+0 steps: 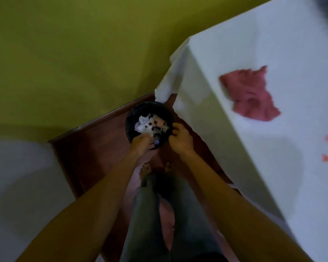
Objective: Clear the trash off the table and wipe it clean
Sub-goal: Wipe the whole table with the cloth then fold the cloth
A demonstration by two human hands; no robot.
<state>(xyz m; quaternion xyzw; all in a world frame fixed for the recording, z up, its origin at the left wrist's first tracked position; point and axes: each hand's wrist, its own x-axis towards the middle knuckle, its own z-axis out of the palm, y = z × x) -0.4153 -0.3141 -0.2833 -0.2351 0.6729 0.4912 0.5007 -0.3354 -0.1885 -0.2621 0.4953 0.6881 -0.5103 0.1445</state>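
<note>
While both hands (142, 143) (180, 138) hover over the bin (133, 118) (grips blurred, unclear), cloth (250, 95) lies tabled

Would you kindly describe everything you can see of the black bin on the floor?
The bin is small, round and black, apparently lined with a dark glossy bag. It stands upright on the reddish-brown floor by the table's corner, below the overhanging white cloth. It is nearly full: crumpled white paper, brown-spotted scraps and a bottle-like item with a bluish cap. The left hand covers its near rim; the right hand is at its right edge.
</note>
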